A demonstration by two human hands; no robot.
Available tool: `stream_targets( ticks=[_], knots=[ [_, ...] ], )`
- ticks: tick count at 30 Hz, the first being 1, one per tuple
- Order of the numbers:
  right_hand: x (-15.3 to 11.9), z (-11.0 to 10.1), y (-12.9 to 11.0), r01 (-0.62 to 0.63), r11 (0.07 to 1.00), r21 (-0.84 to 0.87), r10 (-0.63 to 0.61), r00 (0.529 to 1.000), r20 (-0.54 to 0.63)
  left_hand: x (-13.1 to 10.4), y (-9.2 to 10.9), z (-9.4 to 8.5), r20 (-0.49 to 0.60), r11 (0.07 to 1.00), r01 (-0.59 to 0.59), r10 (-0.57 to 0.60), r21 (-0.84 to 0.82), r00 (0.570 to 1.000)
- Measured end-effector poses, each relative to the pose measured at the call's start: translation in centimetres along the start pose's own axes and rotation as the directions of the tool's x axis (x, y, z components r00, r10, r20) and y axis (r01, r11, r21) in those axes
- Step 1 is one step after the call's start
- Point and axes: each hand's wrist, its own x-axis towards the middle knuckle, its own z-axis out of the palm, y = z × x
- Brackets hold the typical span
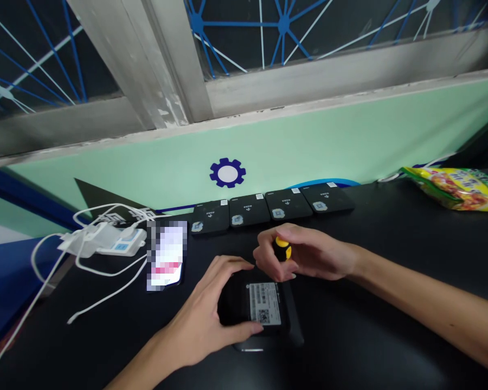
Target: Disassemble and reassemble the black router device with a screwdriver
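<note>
A black device (284, 333) with a white printed label (265, 304) lies on the black table. Around its left side curve the thumb and fingers of my left hand (213, 306), with the thumb on the near edge and the fingertips at the far edge. My right hand (296, 252) is closed around a yellow and black screwdriver handle (282, 249), above the device's far right part. The tip of the tool is hidden behind my fingers.
Several black boxes (250, 210) stand in a row along the green wall. To the left are a phone (166, 254) with a lit screen and a white power strip (124, 242) with loose cables. A yellow-green snack bag (461, 189) lies at the far right.
</note>
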Motion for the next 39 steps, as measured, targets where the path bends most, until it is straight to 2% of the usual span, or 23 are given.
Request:
stream_targets(
  ticks=[2,5,13,16,21,29,35,39],
  knots=[
    [0.08,-0.02,-0.07,0.000,1.000,-0.017,0.000,1.000,0.004,-0.08,0.11,-0.12,0.064,1.000,0.001,0.000,-0.013,0.998],
    [0.17,-0.08,-0.15,-0.003,1.000,-0.025,0.003,1.000,-0.006,-0.14,0.09,-0.16,0.103,1.000,-0.005,0.007,-0.016,0.995],
    [-0.15,-0.78,-0.21,-0.011,0.999,0.034,0.013,0.999,-0.047,-0.02,-0.14,-0.17,0.110,0.998,-0.058,0.055,0.031,0.992],
    [-0.18,-0.77,-0.20,-0.014,0.999,0.048,0.015,0.999,-0.028,-0.09,-0.34,-0.21,0.108,0.996,-0.072,0.067,0.048,0.992],
    [-0.03,-0.44,-0.20,-0.012,0.999,0.053,0.010,0.999,0.048,-0.27,-0.42,-0.19,0.100,0.997,-0.064,0.059,0.053,0.993],
    [-0.23,-0.42,-0.22,0.010,0.996,0.088,-0.008,1.000,-0.025,-0.14,-0.05,-0.20,0.098,0.998,-0.050,0.046,0.035,0.994],
    [-0.06,-0.26,-0.56,0.022,0.997,0.069,-0.024,0.999,0.028,-0.17,-0.09,-0.11,0.091,0.999,-0.044,0.042,0.024,0.995],
    [0.01,-0.46,-0.50,0.021,0.998,0.066,-0.022,1.000,0.004,-0.11,0.00,-0.14,0.113,0.999,-0.033,0.030,0.020,0.993]
  ],
)
